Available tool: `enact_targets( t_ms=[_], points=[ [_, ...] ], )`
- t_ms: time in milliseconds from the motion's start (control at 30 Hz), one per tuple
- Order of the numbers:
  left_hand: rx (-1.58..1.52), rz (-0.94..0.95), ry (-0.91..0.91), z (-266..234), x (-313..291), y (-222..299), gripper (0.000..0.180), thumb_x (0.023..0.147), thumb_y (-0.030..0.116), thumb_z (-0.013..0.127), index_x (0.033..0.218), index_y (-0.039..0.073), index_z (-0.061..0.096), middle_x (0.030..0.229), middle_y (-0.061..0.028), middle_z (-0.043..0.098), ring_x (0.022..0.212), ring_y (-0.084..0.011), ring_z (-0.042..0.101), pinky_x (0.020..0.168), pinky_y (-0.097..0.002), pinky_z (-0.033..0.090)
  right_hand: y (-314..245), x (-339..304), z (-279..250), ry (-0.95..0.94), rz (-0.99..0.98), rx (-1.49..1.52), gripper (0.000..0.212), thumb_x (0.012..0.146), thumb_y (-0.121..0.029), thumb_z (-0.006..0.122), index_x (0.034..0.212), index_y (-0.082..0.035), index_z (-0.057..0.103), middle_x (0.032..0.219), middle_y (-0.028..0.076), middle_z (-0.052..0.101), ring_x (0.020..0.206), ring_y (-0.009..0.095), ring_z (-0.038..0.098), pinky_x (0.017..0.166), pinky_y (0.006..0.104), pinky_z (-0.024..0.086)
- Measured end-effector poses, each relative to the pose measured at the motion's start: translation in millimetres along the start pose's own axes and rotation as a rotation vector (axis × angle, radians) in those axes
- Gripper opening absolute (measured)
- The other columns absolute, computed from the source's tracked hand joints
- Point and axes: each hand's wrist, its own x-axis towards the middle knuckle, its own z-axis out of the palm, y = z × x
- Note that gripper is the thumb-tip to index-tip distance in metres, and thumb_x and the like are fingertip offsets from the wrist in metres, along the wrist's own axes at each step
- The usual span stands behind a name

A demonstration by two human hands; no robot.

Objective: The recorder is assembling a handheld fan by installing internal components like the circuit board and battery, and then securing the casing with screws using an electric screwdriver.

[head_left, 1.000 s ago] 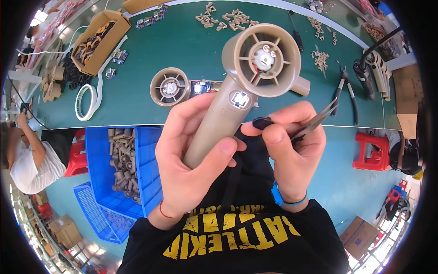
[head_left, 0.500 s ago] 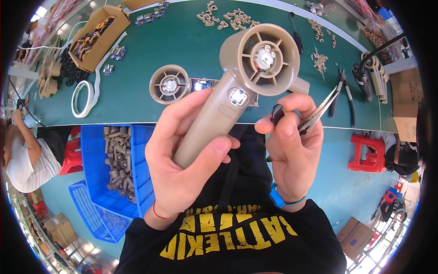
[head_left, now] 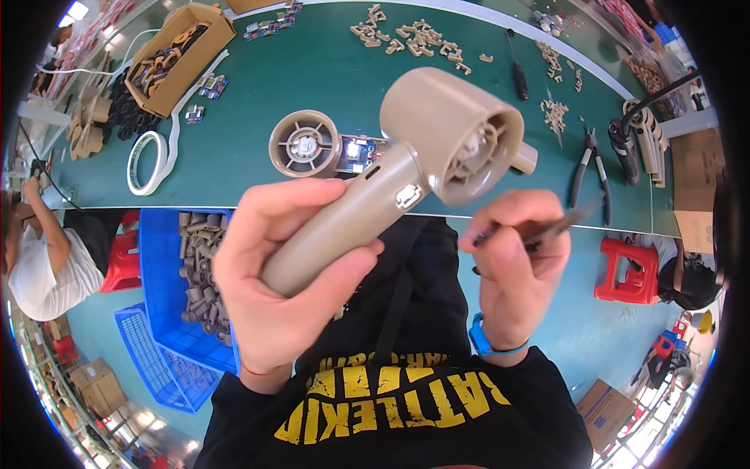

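Note:
My left hand (head_left: pixel 269 262) is closed around the handle of a beige handheld fan (head_left: pixel 340 223), tilted with its round head up and to the right. A small rectangular cutout with a light-coloured part inside and a narrow slot show on the handle. Close to the fan head, my right hand (head_left: pixel 519 254) is closed on tweezers (head_left: pixel 574 220), blurred, their tips pointing away to the right. A small black piece (head_left: pixel 486 234) sits between its thumb and fingertips. Behind the held fan, an opened fan (head_left: pixel 306 147) with a circuit board (head_left: pixel 358 152) lies on the green table (head_left: pixel 242 94).
A carton of parts (head_left: pixel 176 62) and a tape roll (head_left: pixel 147 162) are at the left. Small beige pieces (head_left: pixel 422 37) lie at the back; pliers (head_left: pixel 591 168) and a screwdriver (head_left: pixel 516 66) at the right. A blue crate (head_left: pixel 160 273) of beige parts stands below the table edge.
My left hand has turned the fan, so the side of its head now shows more and the grille faces right. My right hand moved slightly right, and its tweezers swung to point more sideways.

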Motion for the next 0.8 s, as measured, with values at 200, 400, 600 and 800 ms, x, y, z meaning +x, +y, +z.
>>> enact_targets(
  t_ms=[200, 400, 600, 800],
  points=[
    [0.067, 0.097, -0.033, -34.5, -3.5, 29.4, 0.053, 0.071, 0.006, 0.078, 0.112, -0.003, 0.044, 0.106, -0.0291, 0.062, 0.076, -0.0237, 0.068, 0.065, -0.0288, 0.057, -16.5, -1.4, -15.3, 0.094, -0.101, -0.206, 0.026, 0.083, -0.016, 0.070, 0.093, -0.005, 0.049, 0.085, 0.015, 0.061, 0.072, 0.017, 0.059, 0.065, 0.0235, 0.045],
    [0.627, 0.506, -0.492, -82.8, 7.9, 79.0, 0.057, 0.065, 0.016, 0.083, 0.104, -0.001, 0.044, 0.095, -0.0281, 0.064, 0.071, -0.0282, 0.069, 0.061, -0.0262, 0.056, -35.4, -5.5, -27.1, 0.014, -0.025, -0.310, 0.030, 0.083, -0.024, 0.072, 0.092, -0.005, 0.050, 0.085, 0.015, 0.061, 0.065, 0.013, 0.055, 0.059, 0.0220, 0.041],
    [0.132, 0.085, -0.011, -21.7, 4.0, 28.0, 0.078, 0.074, 0.050, 0.071, 0.114, -0.012, 0.047, 0.087, -0.0150, 0.060, 0.060, -0.0187, 0.062, 0.050, -0.0261, 0.050, -14.3, -9.2, -21.9, -0.083, -0.150, -0.294, 0.019, 0.080, -0.011, 0.072, 0.090, 0.001, 0.061, 0.079, 0.014, 0.063, 0.058, 0.010, 0.051, 0.052, 0.0194, 0.037],
    [-0.375, -0.469, -0.091, 14.9, 1.6, 1.4, 0.055, 0.096, 0.051, 0.042, 0.122, 0.002, 0.042, 0.085, -0.0084, 0.052, 0.066, -0.0137, 0.052, 0.062, -0.0273, 0.047, -10.5, -4.0, 7.8, -0.328, 0.041, -0.322, 0.022, 0.063, 0.009, 0.077, 0.079, 0.004, 0.062, 0.076, 0.015, 0.063, 0.066, 0.020, 0.064, 0.054, 0.0246, 0.048]
  ],
)
